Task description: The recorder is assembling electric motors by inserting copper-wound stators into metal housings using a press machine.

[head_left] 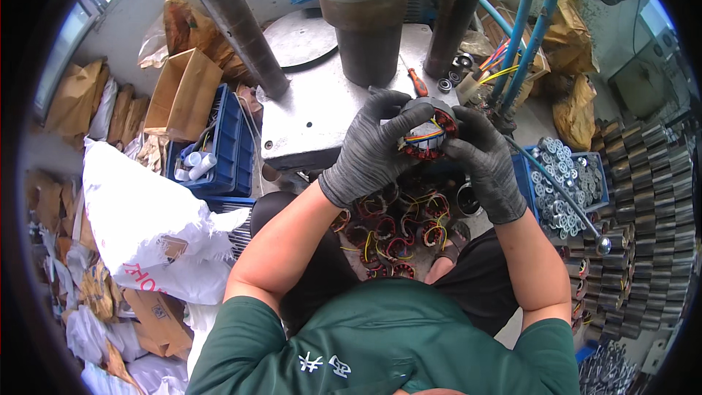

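Between my two gloved hands is a motor stator [425, 148] with red windings and several coloured lead wires, held above the front edge of the press table. My left hand [371, 145] in a grey glove grips it from the left, its thumb lying across the top. From the right, my right hand [484, 157], gloved alike, has its fingers around the other side. Parts of the stator are covered by the fingers. More stators [395, 238] with red windings and yellow wires lie below, between my legs.
A steel press table [307, 121] with a thick central ram [369, 36] and columns stands ahead. An orange screwdriver [417, 83] lies on it. A lever [563, 194] with a ball end crosses a blue crate of metal parts [574, 175]. Metal cylinders [651, 197] are stacked at right, a white sack [146, 212] at left.
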### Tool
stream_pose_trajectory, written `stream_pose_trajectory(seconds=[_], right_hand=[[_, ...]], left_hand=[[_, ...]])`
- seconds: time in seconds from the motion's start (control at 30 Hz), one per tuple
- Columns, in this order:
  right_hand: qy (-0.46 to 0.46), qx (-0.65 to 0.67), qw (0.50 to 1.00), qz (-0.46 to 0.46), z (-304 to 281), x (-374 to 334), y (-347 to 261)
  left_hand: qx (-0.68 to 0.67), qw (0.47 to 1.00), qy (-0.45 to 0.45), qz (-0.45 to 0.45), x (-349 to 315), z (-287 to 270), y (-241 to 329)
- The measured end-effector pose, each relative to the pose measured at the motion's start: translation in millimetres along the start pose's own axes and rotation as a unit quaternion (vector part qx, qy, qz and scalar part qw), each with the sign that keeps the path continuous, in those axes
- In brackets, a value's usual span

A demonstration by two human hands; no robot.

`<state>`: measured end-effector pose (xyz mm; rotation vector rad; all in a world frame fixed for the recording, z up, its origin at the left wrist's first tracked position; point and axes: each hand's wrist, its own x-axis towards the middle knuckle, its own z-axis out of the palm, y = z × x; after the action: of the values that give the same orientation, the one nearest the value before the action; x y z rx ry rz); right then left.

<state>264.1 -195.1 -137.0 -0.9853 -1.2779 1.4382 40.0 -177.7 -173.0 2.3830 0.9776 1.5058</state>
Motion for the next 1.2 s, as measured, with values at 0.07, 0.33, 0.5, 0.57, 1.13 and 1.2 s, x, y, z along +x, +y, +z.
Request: stream_pose_trajectory(seconds=[0.07,0.33,0.5,0.57,1.13,1.2], right_hand=[[0.007,0.027,1.0,0.009,3,0,-1],[-0.026,0.104,0.993,0.051,2,4,3],[0.0,0.088,0.996,-0.006,2,5,1],[-0.016,0.057,0.998,-0.025,-6,3,4],[-0.112,-0.068,0.989,-0.07,0,10,34],[-0.131,-0.071,0.987,-0.057,1,8,31]], left_hand=[[0.012,0.999,0.023,0.027,-5,4,-7],[0.043,0.996,0.041,-0.062,-12,13,0],[0.068,0.995,0.06,-0.033,13,-8,4],[0.084,0.993,0.077,-0.032,35,-22,5],[0.038,0.96,0.105,-0.255,266,-108,-64],[-0.017,0.957,0.116,-0.266,263,-107,-70]])
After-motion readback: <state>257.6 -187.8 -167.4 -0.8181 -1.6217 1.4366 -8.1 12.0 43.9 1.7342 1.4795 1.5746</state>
